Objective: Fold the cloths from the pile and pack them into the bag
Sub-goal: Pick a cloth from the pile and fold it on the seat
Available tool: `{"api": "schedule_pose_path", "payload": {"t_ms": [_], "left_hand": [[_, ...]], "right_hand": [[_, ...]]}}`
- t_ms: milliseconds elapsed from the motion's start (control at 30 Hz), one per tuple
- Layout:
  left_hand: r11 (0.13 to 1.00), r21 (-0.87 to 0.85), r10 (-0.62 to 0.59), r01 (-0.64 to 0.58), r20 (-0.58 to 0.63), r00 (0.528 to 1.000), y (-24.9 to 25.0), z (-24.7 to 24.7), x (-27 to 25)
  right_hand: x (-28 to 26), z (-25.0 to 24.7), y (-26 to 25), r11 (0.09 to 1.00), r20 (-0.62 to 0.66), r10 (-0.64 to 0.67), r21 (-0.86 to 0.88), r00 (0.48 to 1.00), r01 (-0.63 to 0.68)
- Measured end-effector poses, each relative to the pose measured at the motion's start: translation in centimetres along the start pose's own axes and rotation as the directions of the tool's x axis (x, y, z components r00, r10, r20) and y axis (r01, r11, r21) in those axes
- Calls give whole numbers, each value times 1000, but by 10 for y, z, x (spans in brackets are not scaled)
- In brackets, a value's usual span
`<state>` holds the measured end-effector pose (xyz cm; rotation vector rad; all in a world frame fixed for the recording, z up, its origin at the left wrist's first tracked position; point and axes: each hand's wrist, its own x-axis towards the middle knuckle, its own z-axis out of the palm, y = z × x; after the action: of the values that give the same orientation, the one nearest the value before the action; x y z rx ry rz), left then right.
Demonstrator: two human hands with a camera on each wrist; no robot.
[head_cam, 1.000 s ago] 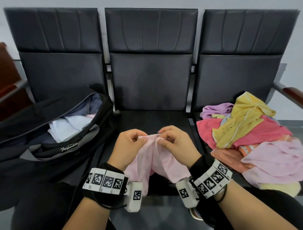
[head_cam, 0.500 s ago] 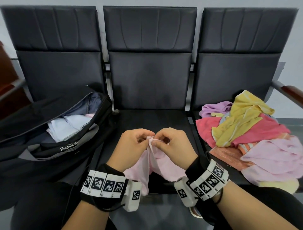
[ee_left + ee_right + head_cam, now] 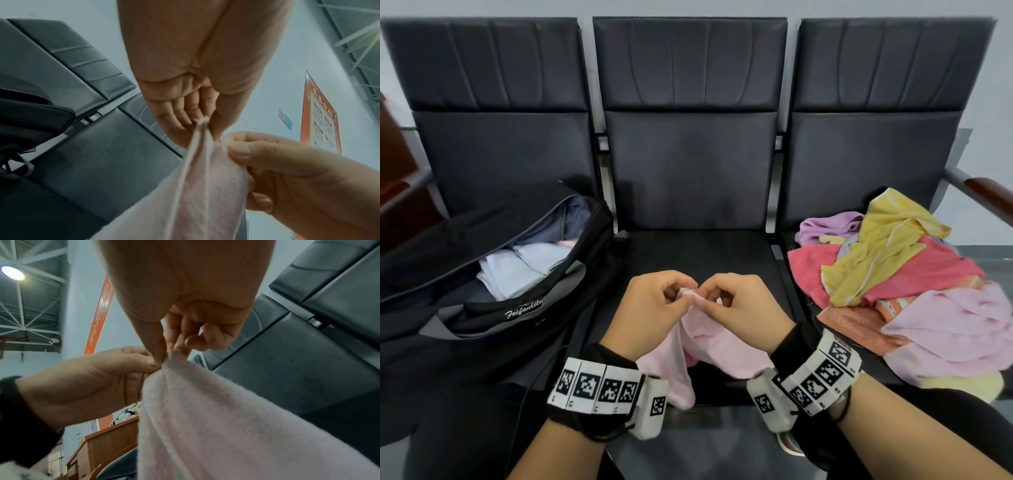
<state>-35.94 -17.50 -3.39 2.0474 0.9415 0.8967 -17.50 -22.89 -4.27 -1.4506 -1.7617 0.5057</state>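
Both hands' fingers (image 3: 697, 297) pinched on pink cloth (image 3: 709, 346) corner, cloth hanging below

Pale pink cloth (image 3: 709, 346), black bag (image 3: 493, 308)

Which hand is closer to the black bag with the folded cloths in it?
Left. The left hand pinches the pink cloth over the middle seat, on the side toward the black bag. The right hand pinches it too, farther from the bag.
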Motion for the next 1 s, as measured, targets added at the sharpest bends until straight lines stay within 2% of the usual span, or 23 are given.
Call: {"api": "schedule_pose_path", "payload": {"t_ms": [67,167,300,400,533,600,667,733,800,867,933,1000], "left_hand": [[1000,1,14,-14,-47,999,-1,1,-1],[999,-36,26,-33,-168,985,-2,-3,0],[997,-58,31,-54,-341,940,-2,-19,7],[996,-58,39,-73,-462,886,-2,-35,12],[993,-92,11,-79,-584,812,-3,-57,16],[992,-83,28,-99,-615,788,-3,-68,16],[994,-46,46,-96,-628,777,-5,-77,18],[996,-29,48,-87,-644,764,-7,-86,22],[996,-14,56,-88,-665,744,-9,-96,25],[996,4,68,-89,-681,729,-11,-105,28],[997,14,66,-78,-693,718,-12,-113,32],[998,30,65,-61,-701,710,-13,-118,37]], "right_hand": [[-2,0,8,1000,70,-8,-25,998,10],[-6,-2,26,989,187,13,-149,982,15],[-13,-5,51,933,349,166,-357,922,-33],[-19,-8,64,871,393,246,-490,886,-25],[-25,-17,78,735,415,222,-666,882,129],[-25,-23,82,720,413,213,-679,886,143],[-22,-31,85,734,388,190,-666,902,132],[-17,-42,85,792,326,146,-605,934,87],[-10,-54,81,859,210,93,-511,973,28],[-1,-67,75,907,33,24,-421,999,-8],[9,-81,67,939,-131,-11,-343,991,-35],[18,-93,59,946,-215,-31,-322,976,-40]]}}
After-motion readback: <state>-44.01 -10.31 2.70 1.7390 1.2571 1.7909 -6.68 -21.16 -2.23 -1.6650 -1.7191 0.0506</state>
